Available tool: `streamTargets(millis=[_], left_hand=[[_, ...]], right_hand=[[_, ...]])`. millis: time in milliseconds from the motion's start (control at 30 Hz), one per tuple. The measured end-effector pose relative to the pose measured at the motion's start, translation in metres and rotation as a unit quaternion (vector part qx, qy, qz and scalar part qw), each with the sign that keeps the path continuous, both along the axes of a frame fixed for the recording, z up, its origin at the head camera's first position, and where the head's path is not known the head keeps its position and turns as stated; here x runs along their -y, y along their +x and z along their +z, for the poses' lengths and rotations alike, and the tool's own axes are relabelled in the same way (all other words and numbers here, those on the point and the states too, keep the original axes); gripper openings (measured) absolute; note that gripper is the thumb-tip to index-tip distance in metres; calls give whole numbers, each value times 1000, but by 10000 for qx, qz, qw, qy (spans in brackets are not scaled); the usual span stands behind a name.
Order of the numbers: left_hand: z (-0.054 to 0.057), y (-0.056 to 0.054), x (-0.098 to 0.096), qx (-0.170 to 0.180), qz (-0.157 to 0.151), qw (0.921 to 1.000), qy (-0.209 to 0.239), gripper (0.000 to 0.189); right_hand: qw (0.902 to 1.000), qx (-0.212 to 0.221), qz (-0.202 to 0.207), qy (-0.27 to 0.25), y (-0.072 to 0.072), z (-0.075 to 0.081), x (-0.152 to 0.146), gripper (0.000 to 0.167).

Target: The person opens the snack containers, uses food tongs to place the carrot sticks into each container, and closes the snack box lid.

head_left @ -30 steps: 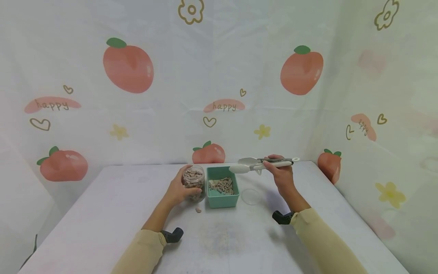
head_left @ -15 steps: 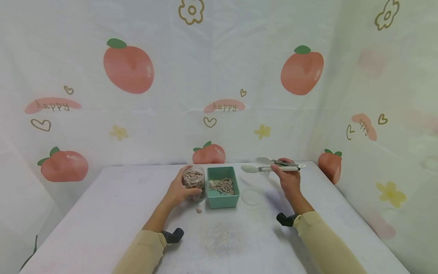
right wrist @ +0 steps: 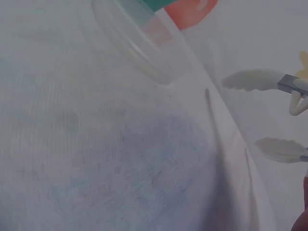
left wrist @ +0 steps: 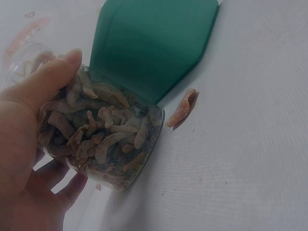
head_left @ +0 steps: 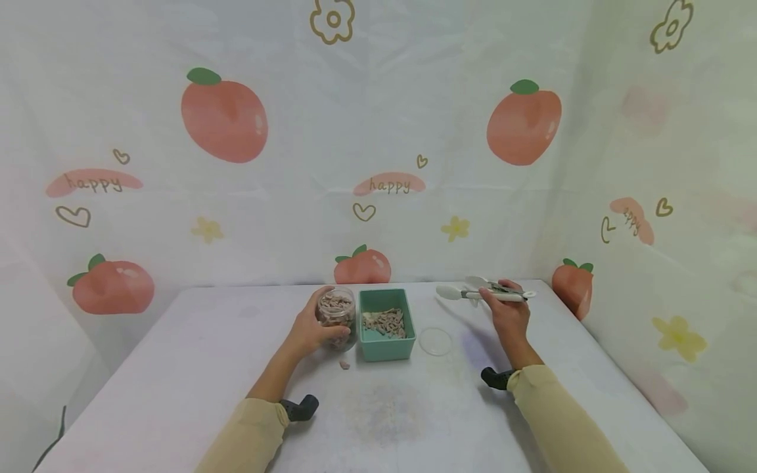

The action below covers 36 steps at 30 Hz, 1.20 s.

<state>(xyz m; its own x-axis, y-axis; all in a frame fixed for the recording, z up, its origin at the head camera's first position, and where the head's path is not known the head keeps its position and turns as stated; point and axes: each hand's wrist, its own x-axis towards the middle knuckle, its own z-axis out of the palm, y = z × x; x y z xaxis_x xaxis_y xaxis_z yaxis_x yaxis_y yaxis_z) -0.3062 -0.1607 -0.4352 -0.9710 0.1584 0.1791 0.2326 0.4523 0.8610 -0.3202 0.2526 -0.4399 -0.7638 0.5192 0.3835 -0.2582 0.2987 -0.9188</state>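
Note:
My left hand (head_left: 310, 328) grips a clear jar (left wrist: 103, 125) filled with brownish dried strips, thumb on the near side and fingers curled round the far side. Directly right of the jar stands a green rectangular box (head_left: 386, 349), with a heap of similar strips (head_left: 387, 322) inside. In my right hand (head_left: 510, 322) is a pair of tongs (head_left: 493, 295) with pale tips, held above the table to the right of the box. The tips are apart, and nothing shows between them in the right wrist view. Only a bit of that hand appears there.
A clear round lid (head_left: 435, 341) lies on the table right of the box. One loose strip (left wrist: 182, 109) rests on the white tabletop (head_left: 378, 427) in front of the jar. A printed curtain (head_left: 296, 217) hangs behind the table and along its right side.
My right hand has moved right with the tongs, away from the green box. The left hand and the jar have stayed in place.

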Motion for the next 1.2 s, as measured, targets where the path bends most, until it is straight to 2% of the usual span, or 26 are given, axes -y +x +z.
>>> streamTargets(millis=[100, 233, 467, 533, 700, 800, 900, 1000, 1100, 1200], left_hand=[[-1, 0, 0, 22, 15, 10000, -9, 101], [-1, -1, 0, 0, -5, 10000, 8, 101], [0, 0, 0, -14, -12, 10000, 3, 101], [0, 0, 0, -21, -6, 10000, -10, 101], [-1, 0, 1, -35, -18, 10000, -16, 100], [-2, 0, 1, -35, -28, 10000, -9, 101], [-2, 0, 2, -40, -18, 10000, -40, 101], [-2, 0, 2, -38, 2, 10000, -56, 101], [-1, 0, 2, -34, -1, 10000, -75, 101], [-1, 0, 1, -14, -5, 10000, -77, 101]], right_hand=[[9995, 209, -91, 228, 0, -4, -4, 51], [9973, 476, -7, 556, 3, -6, -8, 56], [9874, 957, 845, 931, 15, 0, -22, 62], [9837, 960, 1078, 1076, 19, 0, -27, 61], [9713, 863, 1366, 1746, 29, -4, -39, 57], [9579, 756, 1523, 2315, 35, -5, -45, 55], [9362, 609, 1796, 2958, 37, -4, -53, 55], [9106, 585, 2183, 3460, 38, -1, -62, 56], [8972, 1068, 2737, 3298, 38, 3, -68, 51], [8890, 1634, 3210, 2828, 38, 7, -72, 44]])
